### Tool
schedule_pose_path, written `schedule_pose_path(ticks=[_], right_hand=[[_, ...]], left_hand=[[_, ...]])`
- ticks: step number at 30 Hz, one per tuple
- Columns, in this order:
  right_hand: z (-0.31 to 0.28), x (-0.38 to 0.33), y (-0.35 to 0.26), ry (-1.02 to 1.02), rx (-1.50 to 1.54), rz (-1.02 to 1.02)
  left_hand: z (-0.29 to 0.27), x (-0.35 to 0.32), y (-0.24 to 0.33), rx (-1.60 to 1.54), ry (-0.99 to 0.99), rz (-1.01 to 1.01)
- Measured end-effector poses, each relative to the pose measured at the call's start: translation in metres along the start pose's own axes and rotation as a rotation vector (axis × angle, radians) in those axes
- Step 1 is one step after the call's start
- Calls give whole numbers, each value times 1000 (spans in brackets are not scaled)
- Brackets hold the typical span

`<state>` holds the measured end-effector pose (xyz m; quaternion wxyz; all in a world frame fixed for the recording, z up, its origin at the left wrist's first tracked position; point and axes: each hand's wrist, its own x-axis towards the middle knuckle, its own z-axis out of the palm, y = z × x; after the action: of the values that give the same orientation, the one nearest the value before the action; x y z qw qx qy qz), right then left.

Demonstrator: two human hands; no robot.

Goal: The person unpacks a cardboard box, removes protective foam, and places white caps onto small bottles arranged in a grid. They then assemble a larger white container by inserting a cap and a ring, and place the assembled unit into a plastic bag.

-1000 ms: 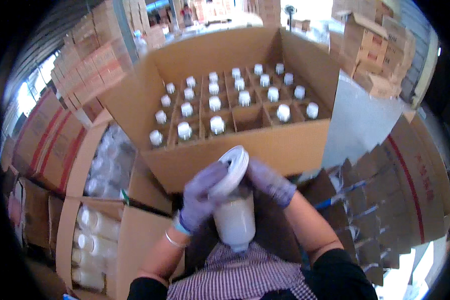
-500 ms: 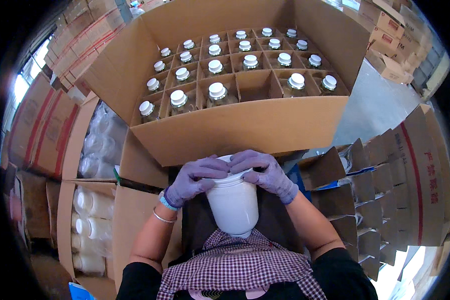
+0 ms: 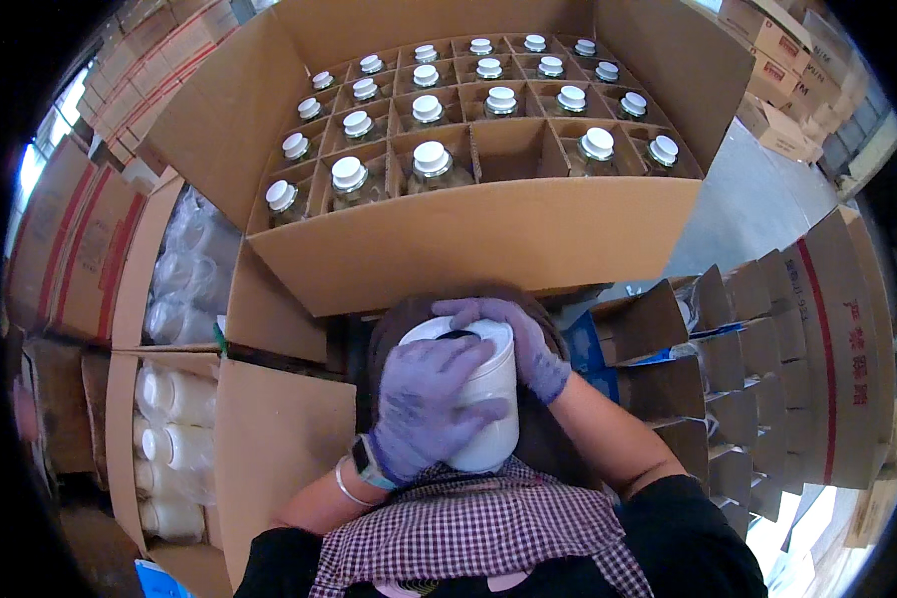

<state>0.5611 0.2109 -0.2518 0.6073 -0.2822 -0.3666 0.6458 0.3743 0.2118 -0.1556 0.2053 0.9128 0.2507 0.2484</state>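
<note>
Insp. note, pkg. station. White jar (image 3: 490, 450) is in front of the person's torso, just above the checked apron (image 3: 478, 523) and below the front wall of the lg. cardboard ctn. (image 3: 478, 234); its mouth is tilted up. L hand (image 3: 429, 404), purple-gloved, lies across top & near L side of jar; fingers spread, thumb along the body: holding jar. R hand (image 3: 523, 344), same glove type, has fingers bent over far rim & R side: also holding jar. Dark area at jar top, partly hidden by fingers; cannot tell what it is. L wrist: watch (image 3: 365, 456) w/ pale band, plus bracelet (image 3: 347, 486).

Lg. ctn.: open, flaps up, divided into cells; clear bottles (image 3: 437, 171) w/ white caps stand upright in four rows.

L side: open box w/ clear plastic containers (image 3: 184, 274); nearer, box w/ off-white bottles (image 3: 184, 448) on their sides.

R side: ctn. dividers (image 3: 658, 399) beside brown cardboard panel (image 3: 802, 399) w/ red stripe. Stacked ctns. (image 3: 772, 75) at far R.
</note>
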Motion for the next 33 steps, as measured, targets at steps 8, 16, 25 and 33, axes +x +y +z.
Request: schedule_pose_path(ticks=[8, 16, 25, 33], right_hand=[[57, -56, -51, -28, -580, -410], [16, -18, -77, -140, -1079, -267], [111, -36, -119, -663, -1389, -448], [48, -54, -81, -101, -1038, -262]], left_hand=[[70, -53, -224, -241, 170, -617], [79, 3, -174, -94, 222, -230], [55, 7, -70, -1098, -113, -103], [48, -9, -83, -1145, 192, -113]])
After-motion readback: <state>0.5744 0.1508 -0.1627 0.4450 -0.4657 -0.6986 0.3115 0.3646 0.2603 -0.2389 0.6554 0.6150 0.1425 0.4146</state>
